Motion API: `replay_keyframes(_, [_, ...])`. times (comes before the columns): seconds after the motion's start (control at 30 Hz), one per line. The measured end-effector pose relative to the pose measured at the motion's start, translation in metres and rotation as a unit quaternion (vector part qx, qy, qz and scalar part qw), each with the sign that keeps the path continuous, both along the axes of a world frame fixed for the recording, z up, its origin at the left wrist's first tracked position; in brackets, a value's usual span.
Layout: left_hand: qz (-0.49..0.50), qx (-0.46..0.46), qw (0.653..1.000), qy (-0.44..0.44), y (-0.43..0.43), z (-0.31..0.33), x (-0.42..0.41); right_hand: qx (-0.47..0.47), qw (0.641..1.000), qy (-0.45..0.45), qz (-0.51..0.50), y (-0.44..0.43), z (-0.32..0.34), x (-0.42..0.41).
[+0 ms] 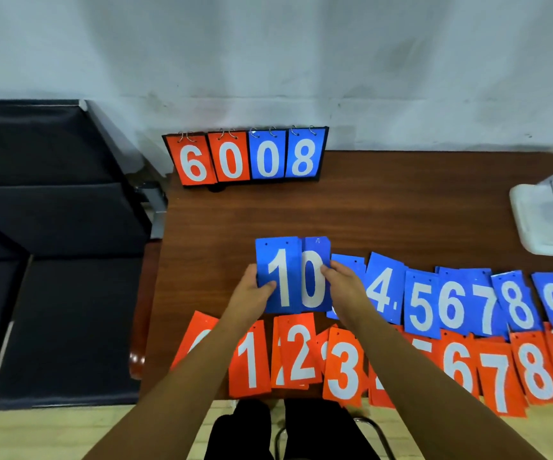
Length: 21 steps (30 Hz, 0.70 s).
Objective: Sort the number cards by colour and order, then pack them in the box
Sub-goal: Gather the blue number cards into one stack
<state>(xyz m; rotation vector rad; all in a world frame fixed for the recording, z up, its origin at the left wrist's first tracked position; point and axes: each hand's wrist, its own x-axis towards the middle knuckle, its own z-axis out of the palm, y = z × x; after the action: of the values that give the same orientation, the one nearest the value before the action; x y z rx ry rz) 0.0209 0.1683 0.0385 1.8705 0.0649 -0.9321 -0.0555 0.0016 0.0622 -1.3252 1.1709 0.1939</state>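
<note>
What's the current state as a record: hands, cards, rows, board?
left hand: grips blue 1 card at its left edge
right hand: grips blue 0 card, beside the 1
blue row: 4 to 9 lie on table, in order
orange row: nearest the person, ascending, partly under the arms
scoreboard: at table's far edge, reads 6 0 0 8
white container: right edge, cut off
</note>
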Motion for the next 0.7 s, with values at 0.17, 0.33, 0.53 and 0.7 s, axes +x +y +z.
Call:
replay_keyframes(0.17, [-0.064,0.027,0.996,-0.049,-0.028,-0.001,-0.013,0.002,0.999,-0.032,0.014,0.003,0.008,-0.004])
replay_keyframes(0.33, [-0.121,0.113,0.972,-0.165,-0.054,-0.01,-0.021,-0.113,0.986,-0.022,0.124,-0.008,0.002,-0.012])
replay_keyframes(0.53, [-0.073,0.16,0.972,-0.155,-0.057,-0.04,-0.008,-0.123,0.991,0.005,0.052,-0.034,-0.011,-0.029])
replay_keyframes(0.7, [-0.003,0.251,0.959,-0.132,-0.073,-0.054,0.007,-0.105,0.994,0.007,0.0,-0.061,-0.023,-0.038])
